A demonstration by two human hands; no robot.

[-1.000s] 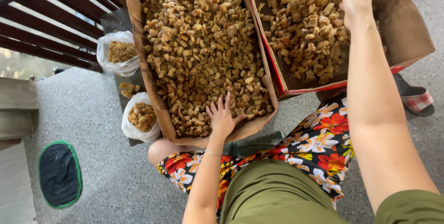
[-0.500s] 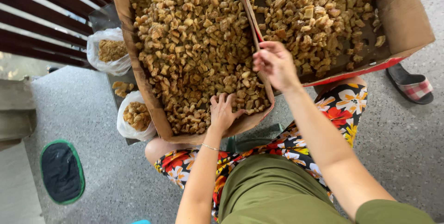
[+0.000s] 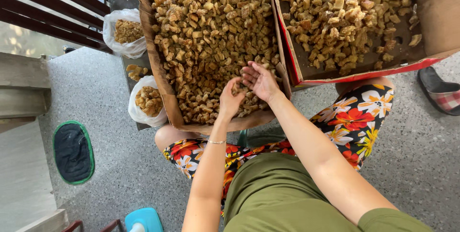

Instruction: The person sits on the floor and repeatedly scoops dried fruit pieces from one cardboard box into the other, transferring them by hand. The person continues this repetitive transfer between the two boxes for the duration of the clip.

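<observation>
Two cardboard boxes of small brown fried chunks rest on my knees. My left hand [image 3: 231, 100] is curled, fingers down in the chunks near the front of the left box [image 3: 155, 64]. My right hand [image 3: 259, 80] hovers palm-up just above the same spot, fingers apart, almost touching the left hand; whether it holds a chunk is unclear. The right box [image 3: 364, 71], with a red rim, lies to the right of both hands.
Two clear plastic bags of the same chunks, one upper [image 3: 125, 32] and one lower [image 3: 147, 101], stand left of the left box. A dark mat with green edge [image 3: 73, 151] lies on the speckled floor. A checked slipper [image 3: 443, 95] is at the right. A blue object [image 3: 143, 219] sits below.
My right hand came back from the far end of the right box and now sits over the front of the left box beside my left hand. The left hand curled into the chunks.
</observation>
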